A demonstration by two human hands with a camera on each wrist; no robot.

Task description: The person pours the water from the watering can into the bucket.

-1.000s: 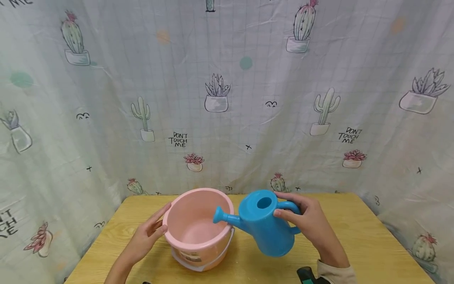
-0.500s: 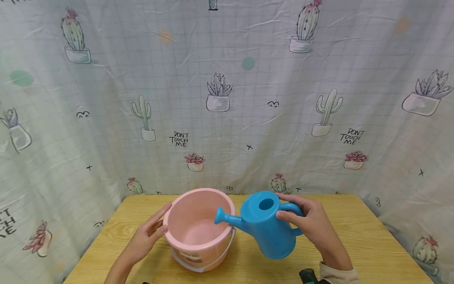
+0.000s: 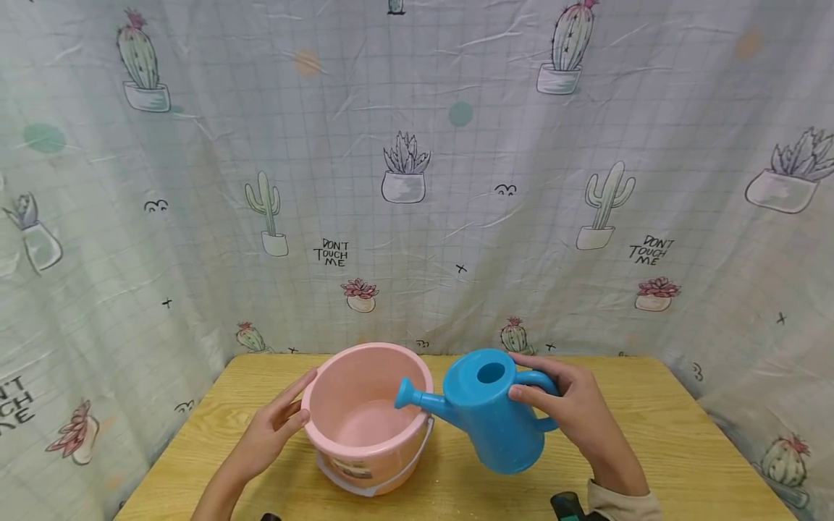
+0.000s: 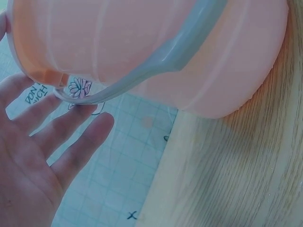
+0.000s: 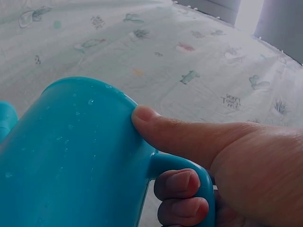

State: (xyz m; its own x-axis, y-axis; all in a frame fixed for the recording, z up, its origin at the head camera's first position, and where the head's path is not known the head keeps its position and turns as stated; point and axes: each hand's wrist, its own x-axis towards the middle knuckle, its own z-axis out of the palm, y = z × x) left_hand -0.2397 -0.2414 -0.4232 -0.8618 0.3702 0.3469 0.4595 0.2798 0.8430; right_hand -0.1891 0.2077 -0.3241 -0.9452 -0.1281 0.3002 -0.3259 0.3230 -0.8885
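A pink bucket (image 3: 357, 420) stands upright on the table with its white bail handle (image 4: 156, 66) hanging down. My left hand (image 3: 263, 438) rests against the bucket's left rim, its fingers spread and fairly straight. In my right hand (image 3: 565, 405) is a blue watering can (image 3: 498, 427), raised beside the bucket and leaning toward it. The spout's flared rose (image 3: 405, 393) reaches over the bucket's right rim. Seen from the right wrist, curled fingers (image 5: 182, 210) grip the can's handle (image 5: 207, 187), and the thumb presses near its top edge. Water drops dot the can's side. No stream shows at the rose.
The wooden table (image 3: 651, 434) extends to the right of the can and to the left of the bucket. Behind it hangs a cactus-print curtain (image 3: 456, 181). A dark strap (image 3: 567, 504) shows by the right sleeve.
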